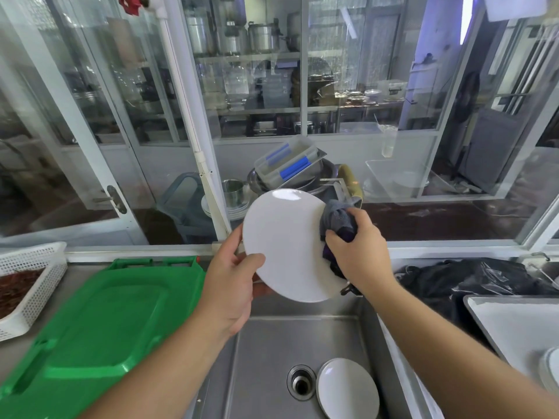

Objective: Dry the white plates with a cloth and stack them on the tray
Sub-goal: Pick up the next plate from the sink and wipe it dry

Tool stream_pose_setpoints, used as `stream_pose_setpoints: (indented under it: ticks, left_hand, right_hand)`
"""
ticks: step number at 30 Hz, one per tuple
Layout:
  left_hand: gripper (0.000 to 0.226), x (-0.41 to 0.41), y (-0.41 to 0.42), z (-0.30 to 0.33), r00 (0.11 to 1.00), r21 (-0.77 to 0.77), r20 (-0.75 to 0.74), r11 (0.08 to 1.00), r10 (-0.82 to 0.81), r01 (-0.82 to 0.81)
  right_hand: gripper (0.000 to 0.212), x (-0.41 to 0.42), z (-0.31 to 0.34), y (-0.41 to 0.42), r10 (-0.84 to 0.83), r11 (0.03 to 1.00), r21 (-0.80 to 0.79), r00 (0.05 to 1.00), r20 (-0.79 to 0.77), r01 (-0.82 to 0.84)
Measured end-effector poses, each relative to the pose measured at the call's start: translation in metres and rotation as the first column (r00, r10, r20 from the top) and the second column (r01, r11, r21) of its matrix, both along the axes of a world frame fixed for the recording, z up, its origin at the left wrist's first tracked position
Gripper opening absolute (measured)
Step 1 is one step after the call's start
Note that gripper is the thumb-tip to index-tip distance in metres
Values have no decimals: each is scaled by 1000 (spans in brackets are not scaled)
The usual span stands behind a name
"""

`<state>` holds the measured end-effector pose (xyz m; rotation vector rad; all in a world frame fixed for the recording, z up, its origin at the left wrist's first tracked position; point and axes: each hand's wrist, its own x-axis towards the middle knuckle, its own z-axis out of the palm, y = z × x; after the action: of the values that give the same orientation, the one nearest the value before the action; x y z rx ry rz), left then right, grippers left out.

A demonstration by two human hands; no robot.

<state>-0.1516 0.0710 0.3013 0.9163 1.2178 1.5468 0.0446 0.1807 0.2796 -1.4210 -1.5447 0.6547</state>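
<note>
Gripping the white plate [281, 246] by its rim in the left hand [233, 285], right hand [354, 252] clenching the cloth [337, 217], needing firm, full-circle wiping above the sink [272, 343].

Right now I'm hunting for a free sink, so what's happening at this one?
A person is drying a white plate over the sink. The left hand holds its lower left edge, and the right hand presses a bunched grey cloth against its right side. Another white plate lies in the basin beside the drain. The tray sits to the right.
</note>
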Motion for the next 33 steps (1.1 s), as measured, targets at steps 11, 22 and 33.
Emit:
stream_pose_setpoints:
  ticks: [11,22,33]
  left_hand:
    - [66,6,4,-19,992,-31,65,994,107,-105]
    - [66,22,-10,-28,989,-22,116,995,-97,100]
    - [65,-8,-5,3,982,95,164,989,96,-112]
  right_hand:
    - [32,-12,-21,-58,76,988,53,756,651,-144]
    - [29,-36,33,-28,203,822,319,767,609,-472]
    - [34,-6,25,17,30,973,184,872,489,-137]
